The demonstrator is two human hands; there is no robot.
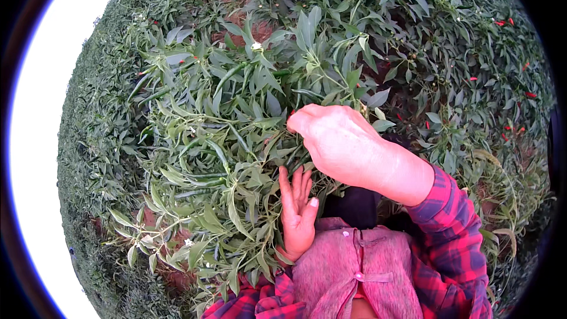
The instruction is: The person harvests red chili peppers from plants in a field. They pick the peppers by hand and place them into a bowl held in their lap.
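Observation:
My right hand (339, 139) is closed over the top of a chili pepper plant (236, 106), its fingers curled down into the leaves. A speck of red (292, 113) shows by its fingertips; whatever the fingers hold is hidden. Lower down, my left hand (299, 215) is open, fingers stretched upward and thumb apart, resting against the plant's near side. Long green chilies (217, 155) hang among the leaves left of both hands, with another green chili (228, 77) higher up. A white flower (256, 46) sits near the top of the plant.
Dense chili plants surround me and run back to the left under a bright sky (35, 142). Red chilies (530, 94) dot the plants at right. Reddish soil (251, 29) shows through gaps. Dry grass stalks (502, 201) stand near my right sleeve (449, 230).

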